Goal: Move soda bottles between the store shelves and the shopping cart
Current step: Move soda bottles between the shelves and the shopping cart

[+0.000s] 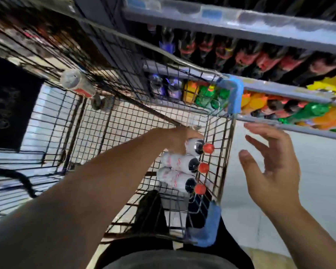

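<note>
Three soda bottles with white labels and red caps lie side by side in the wire shopping cart (224,167), against its right wall. My left hand (179,137) reaches into the cart and grips the farthest bottle (194,146) around its body. The middle bottle (182,163) and the nearest bottle (175,177) lie untouched beside it. My right hand (270,164) hovers open outside the cart's right wall, fingers spread, holding nothing.
Store shelves (279,90) on the right hold rows of dark, green and orange soda bottles. The cart's blue corner guards (234,92) sit close to the shelf edge. Another bottle (76,84) lies at the cart's far end. Pale floor shows to the right.
</note>
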